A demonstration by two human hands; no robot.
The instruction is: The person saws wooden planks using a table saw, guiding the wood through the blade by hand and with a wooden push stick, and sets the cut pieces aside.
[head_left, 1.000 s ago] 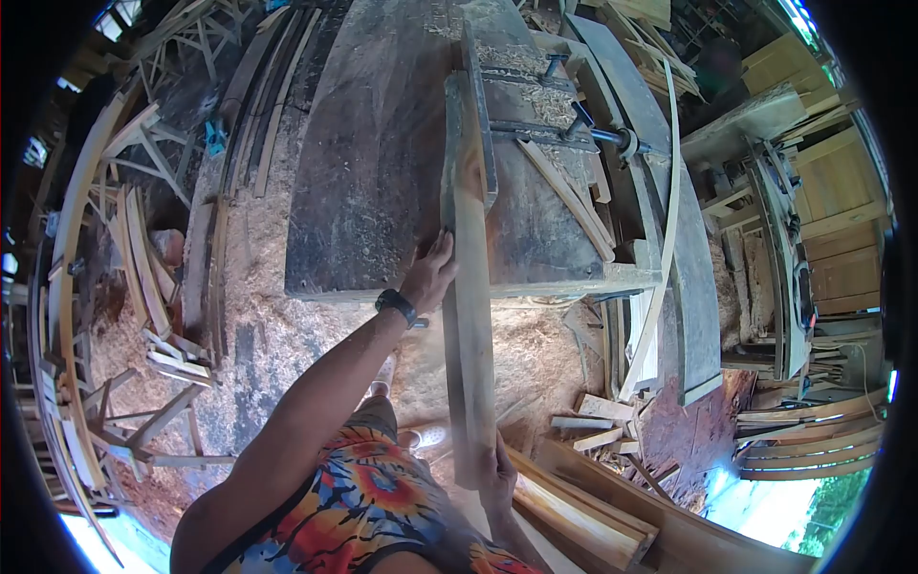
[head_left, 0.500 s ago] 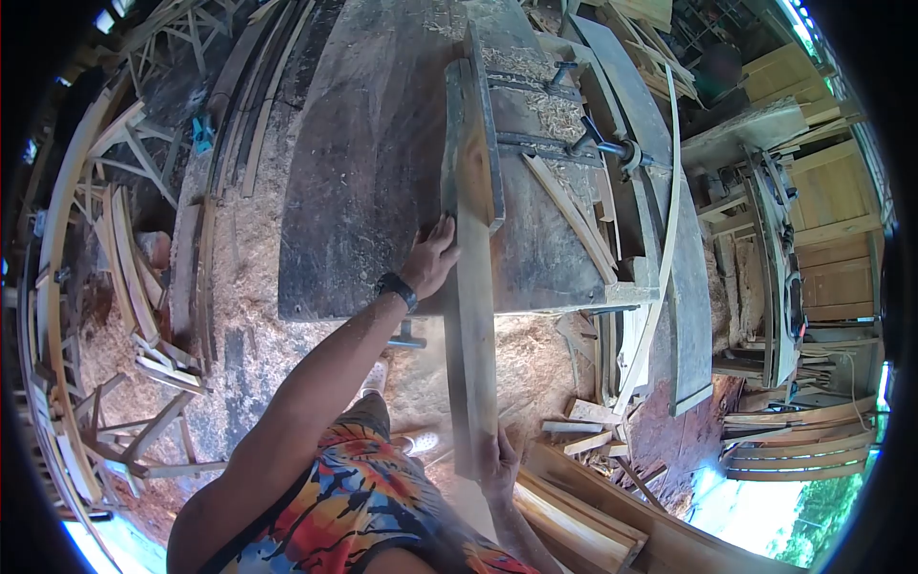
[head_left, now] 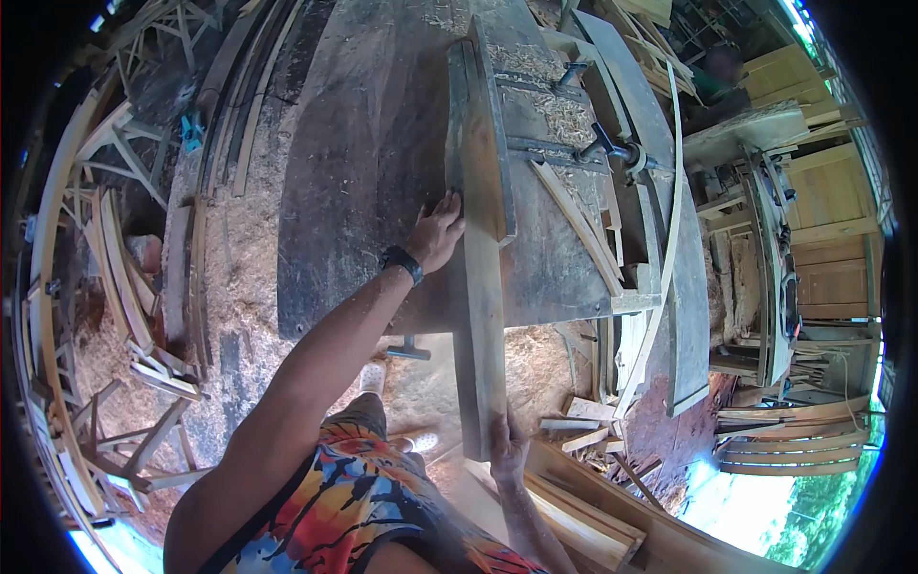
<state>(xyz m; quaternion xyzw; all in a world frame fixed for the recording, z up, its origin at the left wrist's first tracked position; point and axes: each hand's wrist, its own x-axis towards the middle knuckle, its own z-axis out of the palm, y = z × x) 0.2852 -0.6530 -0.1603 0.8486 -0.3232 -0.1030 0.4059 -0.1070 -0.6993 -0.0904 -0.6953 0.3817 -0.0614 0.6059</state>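
Note:
A long, thick wooden plank (head_left: 483,325) lies over the dark worktable (head_left: 363,182), its near end jutting past the front edge. Along its right side stands an upright guide board (head_left: 494,158). My left hand (head_left: 437,234), with a dark band at the wrist, rests its outstretched fingers against the plank's left side. At the near end, my right hand (head_left: 511,448) grips the plank from the right, the thumb side showing; some fingers are hidden behind the wood.
Dark clamps (head_left: 612,148) and a loose wood strip (head_left: 579,225) sit right of the guide board amid shavings. A long thin strip (head_left: 672,210) leans past the table's right side. Offcuts (head_left: 585,421) and stacked boards (head_left: 583,526) lie at lower right. Curved wooden pieces (head_left: 124,268) stand at left.
The plank has slid forward along the guide board, with my right hand moving forward at its near end. My left hand stays against its side. The view has shifted slightly.

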